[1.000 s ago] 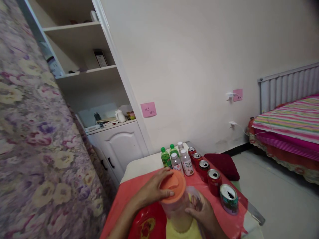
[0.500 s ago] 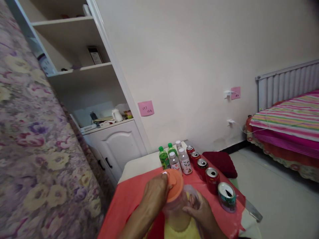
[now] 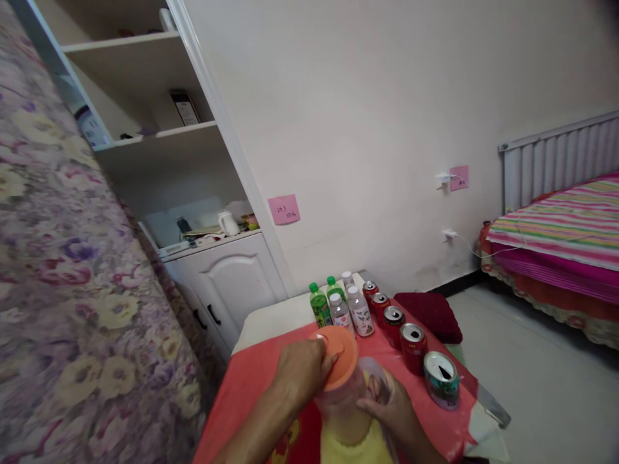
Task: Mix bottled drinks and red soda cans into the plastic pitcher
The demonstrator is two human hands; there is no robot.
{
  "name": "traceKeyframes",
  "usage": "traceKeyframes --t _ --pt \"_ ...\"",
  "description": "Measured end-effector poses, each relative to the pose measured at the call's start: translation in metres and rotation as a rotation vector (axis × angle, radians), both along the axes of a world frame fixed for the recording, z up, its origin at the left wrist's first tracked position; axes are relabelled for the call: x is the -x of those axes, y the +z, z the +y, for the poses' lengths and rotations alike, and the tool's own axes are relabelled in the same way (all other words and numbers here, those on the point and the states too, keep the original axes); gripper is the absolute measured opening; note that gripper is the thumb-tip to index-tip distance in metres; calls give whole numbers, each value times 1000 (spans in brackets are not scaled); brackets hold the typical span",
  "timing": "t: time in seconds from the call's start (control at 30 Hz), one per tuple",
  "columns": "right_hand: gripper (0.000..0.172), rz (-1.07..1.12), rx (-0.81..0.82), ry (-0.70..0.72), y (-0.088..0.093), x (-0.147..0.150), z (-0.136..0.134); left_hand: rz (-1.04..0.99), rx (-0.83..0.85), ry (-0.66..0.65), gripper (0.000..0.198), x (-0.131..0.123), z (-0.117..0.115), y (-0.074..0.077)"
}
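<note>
A clear plastic pitcher [image 3: 344,412] with an orange lid [image 3: 338,358] stands on the red-covered table [image 3: 251,386] right below me. My left hand [image 3: 302,374] is wrapped round the left edge of the orange lid. My right hand [image 3: 391,409] grips the pitcher's body and handle on the right side. Beyond the pitcher stand two green-capped bottles [image 3: 319,304], two clear white-capped bottles [image 3: 360,312], a row of opened red cans [image 3: 412,347] and one green-and-silver can [image 3: 441,379].
A white cabinet [image 3: 227,283] with open shelves rises at the left, beside a floral curtain [image 3: 72,277]. A dark red cushion [image 3: 428,316] lies on the floor behind the table. A bed with a striped cover [image 3: 556,245] stands at the right under a radiator.
My left hand has slid from the top of the orange lid round to its left edge. The view has shifted slightly; the pitcher stays in place.
</note>
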State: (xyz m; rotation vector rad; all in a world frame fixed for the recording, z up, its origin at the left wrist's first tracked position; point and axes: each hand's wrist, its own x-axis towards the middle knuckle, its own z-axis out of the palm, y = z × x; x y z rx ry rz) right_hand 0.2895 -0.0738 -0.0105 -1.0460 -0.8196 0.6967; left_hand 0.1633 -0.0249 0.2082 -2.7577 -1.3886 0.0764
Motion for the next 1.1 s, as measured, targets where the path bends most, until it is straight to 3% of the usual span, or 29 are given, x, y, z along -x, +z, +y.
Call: traceKeyframes --t 0.27,0.43,0.67,0.87,1.1 --pt "49 52 -43 34 2 -1 0 -45 24 -319 29 5 12 -1" --pt "46 25 -5 26 -2 -2 -2 -26 51 -411 25 -2 15 2" --pt "41 13 17 34 5 -1 -3 -36 78 -428 17 -7 22 4" --pt "38 76 -5 94 6 1 -1 -67 73 -353 18 -12 24 4" --pt "36 30 13 50 4 -2 -3 -76 54 -275 24 -17 19 1"
